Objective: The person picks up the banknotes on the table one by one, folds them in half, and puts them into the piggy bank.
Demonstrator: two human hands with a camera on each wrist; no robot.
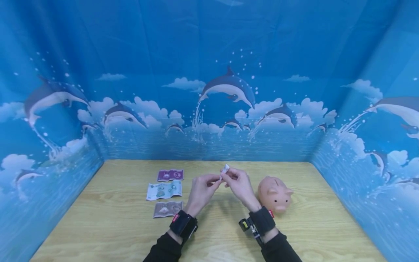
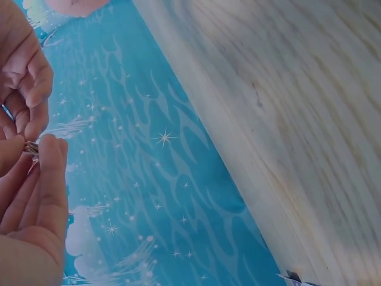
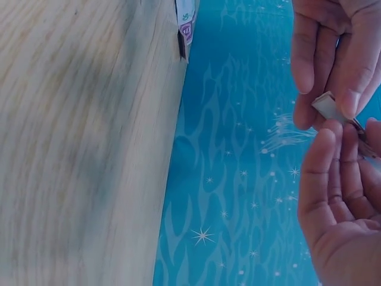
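Observation:
Both hands meet above the middle of the table, holding a small, tightly folded banknote between them. My left hand pinches one side of it between thumb and fingers. From the other side, the thumb and fingers of my right hand pinch it too. A pale flat end of the folded note sticks out in the right wrist view. In the left wrist view, layered edges of the folded note show at the fingertips; the rest is hidden by the fingers.
Left of the hands lie three creased banknotes in a column: purple, green-white and brownish. A pink piggy bank with a top slot stands beside the right wrist. A blue dolphin curtain surrounds the wooden table.

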